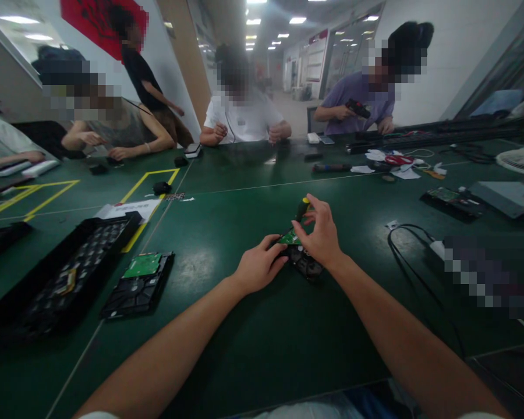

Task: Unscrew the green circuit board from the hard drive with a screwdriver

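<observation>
A hard drive (306, 266) with a green circuit board lies on the green table in front of me. My left hand (258, 265) grips its left edge, thumb and fingers against the board side. In my right hand (322, 235) is a screwdriver (302, 209) with a dark, yellow-topped handle, pinched between thumb and fingers. It stands nearly upright over the circuit board. The screwdriver's tip is too small to make out. To the left, a second hard drive (137, 283) lies with its green board facing up, apart from both hands.
A long black tray (70, 273) holding a small part stands at the left. On the right are a cable (413, 270), another drive-like unit (452, 203) and a grey box (510, 198). Several people sit or stand across the table (227, 203); one holds a dark power tool (358, 108).
</observation>
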Demonstrator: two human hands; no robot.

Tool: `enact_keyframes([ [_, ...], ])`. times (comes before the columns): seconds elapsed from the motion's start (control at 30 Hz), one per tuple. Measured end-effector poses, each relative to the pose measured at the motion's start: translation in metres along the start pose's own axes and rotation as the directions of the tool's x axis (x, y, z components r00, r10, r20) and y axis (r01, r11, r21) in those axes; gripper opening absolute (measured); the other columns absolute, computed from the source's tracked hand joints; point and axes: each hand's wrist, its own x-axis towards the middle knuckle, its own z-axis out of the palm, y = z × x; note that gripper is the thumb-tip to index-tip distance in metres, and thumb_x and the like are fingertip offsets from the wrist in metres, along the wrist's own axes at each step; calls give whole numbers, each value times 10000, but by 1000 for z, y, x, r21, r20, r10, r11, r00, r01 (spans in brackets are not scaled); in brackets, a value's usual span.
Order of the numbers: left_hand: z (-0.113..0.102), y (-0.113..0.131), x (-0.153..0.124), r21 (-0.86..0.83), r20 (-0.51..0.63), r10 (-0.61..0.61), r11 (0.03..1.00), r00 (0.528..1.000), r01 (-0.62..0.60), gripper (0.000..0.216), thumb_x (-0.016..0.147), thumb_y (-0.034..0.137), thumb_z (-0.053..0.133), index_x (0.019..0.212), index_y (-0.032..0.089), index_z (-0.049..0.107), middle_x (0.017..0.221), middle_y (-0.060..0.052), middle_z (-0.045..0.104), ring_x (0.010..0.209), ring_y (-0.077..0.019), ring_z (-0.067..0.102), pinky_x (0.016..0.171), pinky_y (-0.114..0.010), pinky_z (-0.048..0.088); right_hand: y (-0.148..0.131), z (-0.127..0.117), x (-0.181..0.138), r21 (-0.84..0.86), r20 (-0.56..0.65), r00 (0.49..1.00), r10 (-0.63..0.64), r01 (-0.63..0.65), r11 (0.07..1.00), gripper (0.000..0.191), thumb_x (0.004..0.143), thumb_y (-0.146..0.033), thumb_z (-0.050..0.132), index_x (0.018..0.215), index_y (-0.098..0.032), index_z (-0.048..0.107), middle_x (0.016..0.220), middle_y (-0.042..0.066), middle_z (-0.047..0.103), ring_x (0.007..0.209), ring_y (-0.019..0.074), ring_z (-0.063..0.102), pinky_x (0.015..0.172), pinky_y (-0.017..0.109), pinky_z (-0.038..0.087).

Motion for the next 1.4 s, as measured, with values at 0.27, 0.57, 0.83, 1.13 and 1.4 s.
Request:
enact_keyframes([
  [0.27,-1,1,1,-4,2,2,1000,1000,-2,391,1069,463,466,1384,263,582,1529,-103,506,1162,-280,693,939,-475,628,-4,-1,2,27,16,999,-43,42,999,780,953,-179,627,1623,-362,272,1442,132,467,1023,241,674,897,470,654],
  [0.57,-2,1,0,4,11,-5,1000,1000,5,389,1068,469,466,1384,271,576,1535,-94,503,1165,-275,692,937,-462,630,1,1,-2,10,-20,1000,9,-9,1000,772,948,-226,661,1608,-343,279,1419,135,509,930,218,709,794,428,676],
  [0.83,-2,2,1,1,3,-1,1000,1000,1,389,1070,466,463,1382,264,577,1529,-98,509,1172,-273,688,943,-463,629,-1,-1,0,14,-7,1000,5,-5,1000,736,952,-243,665,1592,-357,319,1393,119,513,933,212,705,782,416,686],
  [1.13,-2,2,1,4,12,-10,1000,1000,10,389,1064,465,473,1382,269,581,1533,-98,504,1160,-271,693,944,-463,628,-5,-4,2,10,41,999,-29,28,1000,771,938,-198,655,1607,-353,304,1453,118,509,998,227,700,881,453,666],
  [1.4,-2,1,0,3,-1,-3,1000,1000,3,381,1067,460,473,1380,275,584,1524,-98,511,1151,-269,695,923,-458,633,-1,0,-1,9,-12,1000,-18,18,1000,742,929,-232,682,1570,-333,323,1435,135,510,961,228,690,771,432,673],
])
